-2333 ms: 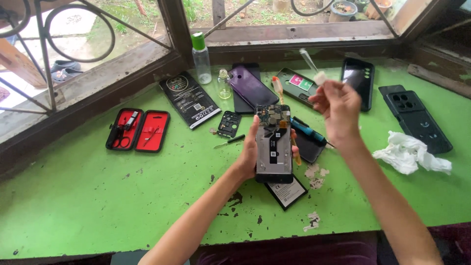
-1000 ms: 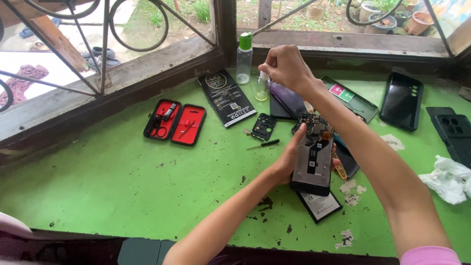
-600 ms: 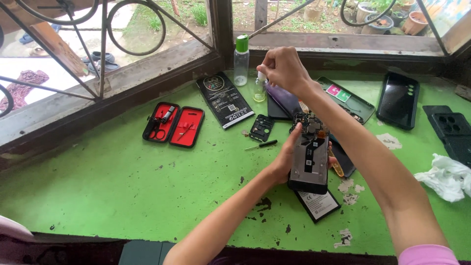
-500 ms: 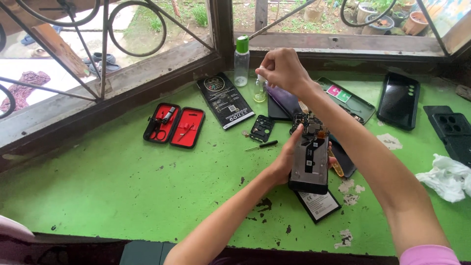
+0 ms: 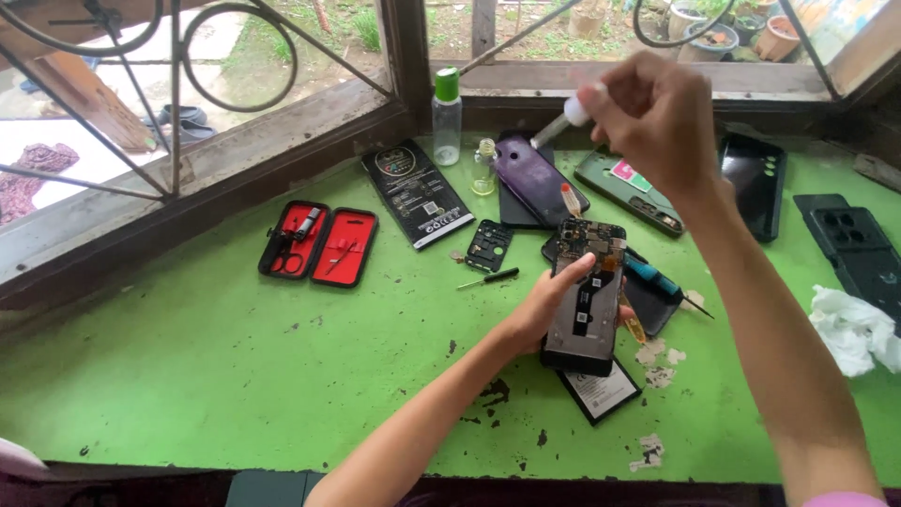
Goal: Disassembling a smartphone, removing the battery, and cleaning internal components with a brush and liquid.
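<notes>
Paint has flaked off the green table point(image 5: 188, 376) along its near edge, leaving dark chips and a few white scraps of paper point(image 5: 657, 355). Just beyond them a flat black battery point(image 5: 601, 392) lies on the surface, partly under the opened phone point(image 5: 584, 300) that the left hand point(image 5: 542, 305) grips from the left side, thumb across the upper part of the exposed back and fingers curled beneath. The phone is held a little above the table, back cover off, circuit board and dark internals facing up, its top end pointing away from the person. To its right lie a blue-handled tool point(image 5: 652, 277) and a dark phone part under it. Further right a crumpled white tissue point(image 5: 854, 329) sits near a black rear cover point(image 5: 859, 249) with camera cut-outs.

At mid-distance to the left, a red tool case point(image 5: 319, 246) lies open with small metal tools inside; between it and the opened phone rest a small black screwdriver point(image 5: 488, 278) and a black camera frame piece point(image 5: 489, 246).

Further off, a black printed packet point(image 5: 418, 192), a purple phone point(image 5: 537, 178), a green-backed phone point(image 5: 631, 188) and a dark phone point(image 5: 753, 183) lie in a row. The right hand point(image 5: 657, 117) is raised above them, fingers pinched closed on a dropper point(image 5: 561, 127) whose tip slants down toward a small glass vial point(image 5: 483, 169). Beside the vial, against the window frame point(image 5: 282, 141), stands a clear bottle with a green cap point(image 5: 447, 117).
</notes>
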